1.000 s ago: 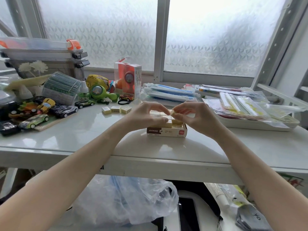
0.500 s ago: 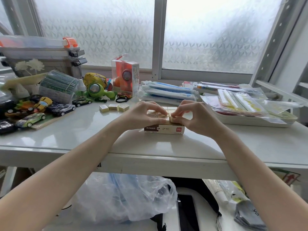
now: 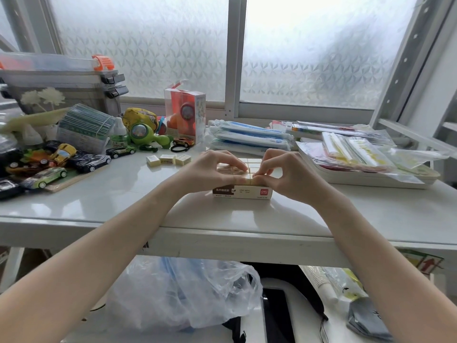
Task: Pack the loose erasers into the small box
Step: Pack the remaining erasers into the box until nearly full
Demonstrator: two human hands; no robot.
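Observation:
A small white and brown box [image 3: 243, 193] lies open on the white table [image 3: 123, 204], packed with rows of cream erasers [image 3: 254, 164]. My left hand [image 3: 212, 169] arches over the box's left half, its fingertips down on the erasers. My right hand [image 3: 286, 173] curls over the right half, thumb and fingers pinching an eraser at the front row [image 3: 254, 179]. Three loose erasers [image 3: 169, 159] lie in a row on the table to the left of the box, apart from both hands.
Toy cars [image 3: 47, 178] and other toys crowd the table's left side. A carton with an orange toy [image 3: 185, 115] stands behind the loose erasers. Packaged stationery [image 3: 249, 137] and a tray of plastic bags [image 3: 358, 157] fill the right. A plastic bag [image 3: 183, 293] sits below the table.
Both hands came down from just above the box onto it, and the eraser held by my right hand went down into the front row.

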